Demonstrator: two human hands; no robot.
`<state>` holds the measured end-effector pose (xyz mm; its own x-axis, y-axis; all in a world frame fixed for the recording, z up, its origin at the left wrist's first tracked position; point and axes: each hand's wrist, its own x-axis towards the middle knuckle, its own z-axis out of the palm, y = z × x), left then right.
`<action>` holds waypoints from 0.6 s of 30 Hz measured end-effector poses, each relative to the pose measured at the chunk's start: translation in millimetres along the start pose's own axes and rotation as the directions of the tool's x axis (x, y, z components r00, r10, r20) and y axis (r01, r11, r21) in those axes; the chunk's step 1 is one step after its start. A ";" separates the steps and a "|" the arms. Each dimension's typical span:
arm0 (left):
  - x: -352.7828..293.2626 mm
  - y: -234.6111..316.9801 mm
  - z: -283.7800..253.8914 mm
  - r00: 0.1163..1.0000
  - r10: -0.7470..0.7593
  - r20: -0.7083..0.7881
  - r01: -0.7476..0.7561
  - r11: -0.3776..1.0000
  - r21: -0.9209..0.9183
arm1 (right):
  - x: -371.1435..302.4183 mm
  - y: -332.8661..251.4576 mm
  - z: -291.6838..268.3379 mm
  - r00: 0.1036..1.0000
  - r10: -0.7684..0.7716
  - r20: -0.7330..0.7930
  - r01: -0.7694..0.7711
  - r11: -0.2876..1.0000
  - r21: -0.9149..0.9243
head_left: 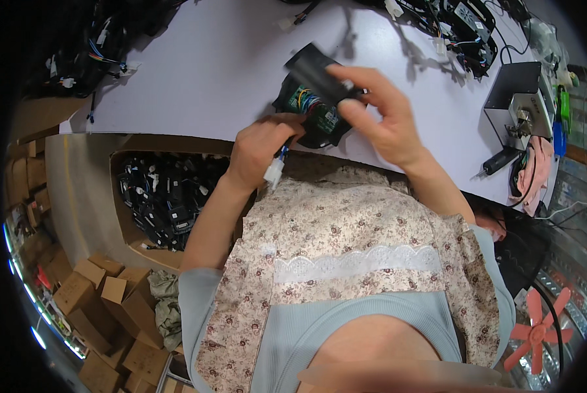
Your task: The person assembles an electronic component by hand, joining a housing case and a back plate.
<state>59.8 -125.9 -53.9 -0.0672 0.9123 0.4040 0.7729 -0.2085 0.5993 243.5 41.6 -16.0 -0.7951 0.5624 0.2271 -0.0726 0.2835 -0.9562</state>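
Over the near edge of the table, my left hand (260,149) is closed on the lower left side of a black plastic housing (326,139). Inside the housing, a green circuit board (321,119) and a bundle of coloured wires (306,99) are exposed. A white connector plug (275,170) hangs on a short cable below my left fingers. My right hand (386,116) pinches a black rectangular cover (314,71) between thumb and fingers. The cover is tilted above the housing and overlaps its upper part; whether they touch is unclear. Slight blur softens my right fingertips.
Black wired units (460,33) lie at the table's far right, others (100,49) at far left. Right, a metal-fronted control box (519,105) stands near a black handheld tool (501,160) and pink cloth (539,171). Below left, a carton (131,229) holds black parts.
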 end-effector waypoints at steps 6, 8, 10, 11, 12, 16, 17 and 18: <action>2.8 3.0 5.8 0.983 -0.040 -0.180 0.029 0.998 -0.063 | -8.6 17.2 26.6 0.967 -0.254 -0.002 0.217 0.831 -0.511; 2.5 7.3 6.1 0.976 -0.005 -0.218 -0.003 0.999 -0.036 | -7.8 23.9 30.3 0.957 -0.289 -0.018 0.235 0.810 -0.537; 3.4 9.6 8.5 0.966 0.034 -0.255 -0.038 0.999 -0.009 | -7.1 27.4 31.6 0.956 -0.291 -0.035 0.223 0.799 -0.558; 4.9 11.3 10.6 0.952 0.037 -0.305 -0.044 0.999 -0.018 | -6.8 28.0 30.7 0.957 -0.288 -0.035 0.220 0.799 -0.559; 5.8 12.8 12.8 0.935 0.039 -0.354 -0.052 0.998 -0.027 | -6.4 28.2 29.8 0.959 -0.280 -0.043 0.212 0.812 -0.544; 2.4 16.2 20.4 0.914 -0.065 -0.401 0.035 0.996 -0.082 | -8.5 29.1 30.0 0.963 -0.264 -0.047 0.199 0.819 -0.538; 0.4 15.9 22.3 0.905 -0.119 -0.409 0.068 0.988 -0.136 | -8.7 29.9 30.3 0.964 -0.263 -0.046 0.198 0.820 -0.537; -1.0 15.9 23.7 0.894 -0.172 -0.413 0.101 0.977 -0.189 | -9.1 30.9 30.5 0.962 -0.270 -0.044 0.206 0.821 -0.533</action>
<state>87.2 -121.8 -61.2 -0.4538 0.7062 0.5434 0.6288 -0.1783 0.7569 230.2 21.5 -53.2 -0.7188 0.4984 0.4847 0.0976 0.7626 -0.6394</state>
